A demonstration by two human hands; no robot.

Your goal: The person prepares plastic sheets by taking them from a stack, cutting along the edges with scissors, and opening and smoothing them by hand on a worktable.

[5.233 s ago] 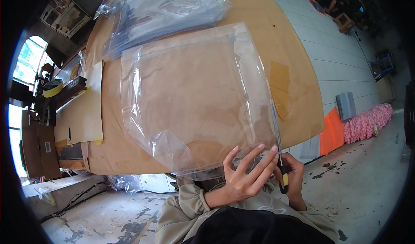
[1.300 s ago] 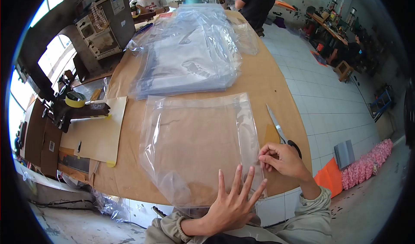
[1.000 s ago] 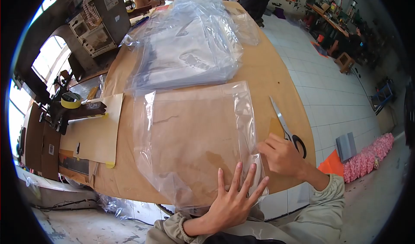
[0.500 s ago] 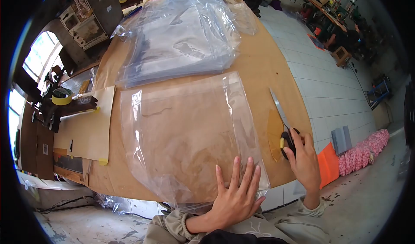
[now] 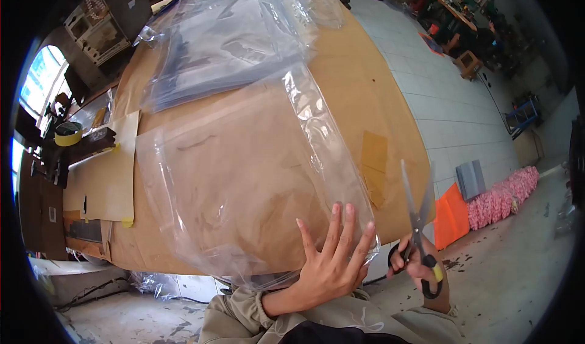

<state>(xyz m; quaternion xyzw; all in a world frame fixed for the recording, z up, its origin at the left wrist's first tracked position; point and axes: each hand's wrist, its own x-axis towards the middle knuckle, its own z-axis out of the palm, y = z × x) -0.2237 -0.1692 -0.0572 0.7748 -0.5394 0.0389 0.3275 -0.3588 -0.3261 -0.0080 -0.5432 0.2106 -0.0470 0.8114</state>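
Note:
My left hand [image 5: 334, 255] lies with fingers spread on the near right corner of a clear plastic bag [image 5: 237, 167], which is laid out flat on the brown-covered table [image 5: 347, 94]. In my right hand [image 5: 420, 265] are scissors [image 5: 417, 222] with black handles and a bit of yellow on one loop. Their blades stand apart and point away from me, just off the table's right edge. Beyond the bag, a stack of clear plastic sheets or bags [image 5: 231, 51] rests on the table.
An amber tape patch [image 5: 374, 167] marks the table's right side. At the left sit a tan board [image 5: 109, 179] and a yellow tape roll [image 5: 68, 134] by a dark metal fixture. On the floor at right lie an orange sheet [image 5: 451, 217] and a pink bundle [image 5: 503, 198].
My right hand has lifted the scissors off the table and drawn them toward me, and the blades have opened. The left hand stays on the bag, whose far edge has shifted slightly.

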